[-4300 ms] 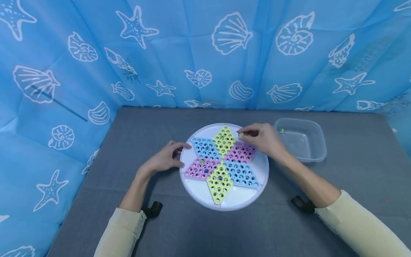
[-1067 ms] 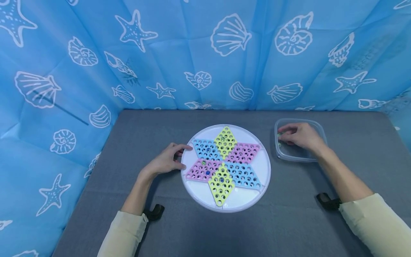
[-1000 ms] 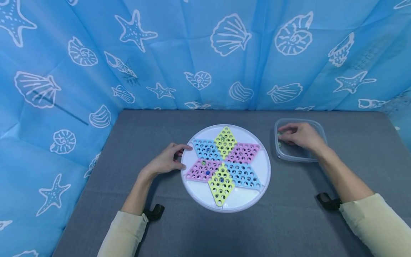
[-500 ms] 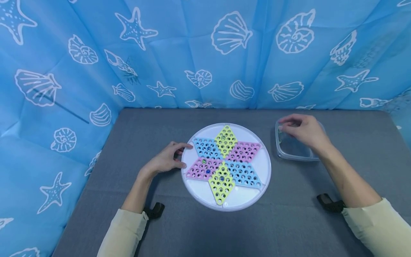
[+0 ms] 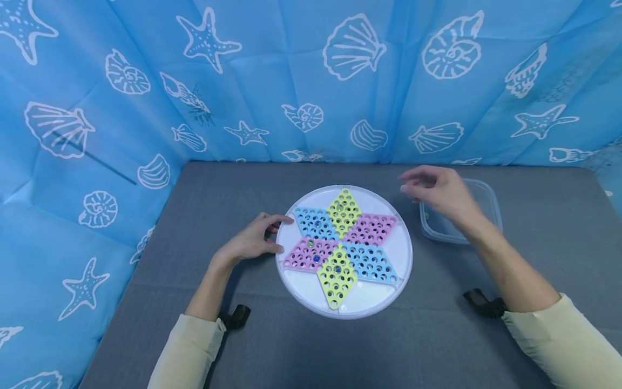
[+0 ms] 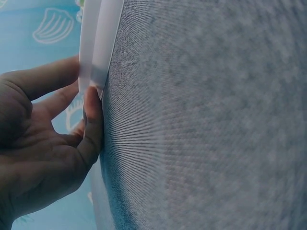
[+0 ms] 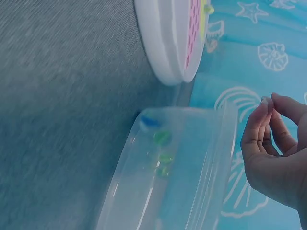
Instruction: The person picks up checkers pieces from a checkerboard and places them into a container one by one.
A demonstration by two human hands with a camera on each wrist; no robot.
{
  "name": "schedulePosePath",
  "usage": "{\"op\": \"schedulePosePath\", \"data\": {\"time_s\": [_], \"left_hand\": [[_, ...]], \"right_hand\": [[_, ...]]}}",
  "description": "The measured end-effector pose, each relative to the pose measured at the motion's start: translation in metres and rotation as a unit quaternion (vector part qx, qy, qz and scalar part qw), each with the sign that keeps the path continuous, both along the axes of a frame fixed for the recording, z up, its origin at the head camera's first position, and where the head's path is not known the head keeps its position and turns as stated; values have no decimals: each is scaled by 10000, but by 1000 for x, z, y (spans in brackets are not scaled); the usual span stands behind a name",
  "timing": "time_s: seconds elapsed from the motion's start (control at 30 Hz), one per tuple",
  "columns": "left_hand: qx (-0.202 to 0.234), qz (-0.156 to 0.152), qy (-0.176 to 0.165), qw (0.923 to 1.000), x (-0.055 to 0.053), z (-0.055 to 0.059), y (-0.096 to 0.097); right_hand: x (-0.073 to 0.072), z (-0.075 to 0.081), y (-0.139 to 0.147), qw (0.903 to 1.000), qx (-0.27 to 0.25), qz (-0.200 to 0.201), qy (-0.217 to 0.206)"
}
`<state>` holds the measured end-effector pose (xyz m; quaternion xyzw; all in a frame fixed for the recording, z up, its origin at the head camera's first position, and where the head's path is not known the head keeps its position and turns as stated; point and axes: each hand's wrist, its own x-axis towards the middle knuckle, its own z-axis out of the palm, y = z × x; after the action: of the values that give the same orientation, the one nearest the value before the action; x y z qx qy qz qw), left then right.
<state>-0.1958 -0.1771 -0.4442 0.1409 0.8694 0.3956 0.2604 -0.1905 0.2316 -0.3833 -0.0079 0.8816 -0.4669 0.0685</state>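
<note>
In the head view a round white Chinese checkers board, with a yellow, pink and blue star full of holes, lies on the table. Several marbles sit in it, among them a green marble and a blue marble. My left hand grips the board's left rim between thumb and fingers. My right hand hovers above the left edge of a clear plastic container. Its fingertips meet in a pinch, seemingly on a small marble that they mostly hide.
In the right wrist view a dark blue marble and several green marbles lie in the container. A grey cloth covers the table. Behind it hangs a blue curtain with white shell prints.
The right hand, over the board with a green marble at first, went into the container. It has since risen out and moved left towards the board. The left hand stays on the rim.
</note>
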Motion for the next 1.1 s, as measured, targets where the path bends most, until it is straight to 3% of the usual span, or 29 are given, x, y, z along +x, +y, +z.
{"op": "schedulePosePath", "data": {"time_s": [0.23, 0.4, 0.67, 1.1], "left_hand": [[-48, 37, -26, 10000, 1, 1, -1], [27, -17, 17, 10000, 1, 1, 0], [66, 1, 9, 10000, 0, 1, 0], [68, -33, 87, 9999, 1, -1, 0]], "right_hand": [[-6, -2, -22, 9998, -143, 134, 79], [-9, -7, -36, 9987, -184, 454, 170], [-16, -19, -54, 9966, -297, 762, 11], [-28, -39, -71, 9924, 17, 1208, 253]]}}
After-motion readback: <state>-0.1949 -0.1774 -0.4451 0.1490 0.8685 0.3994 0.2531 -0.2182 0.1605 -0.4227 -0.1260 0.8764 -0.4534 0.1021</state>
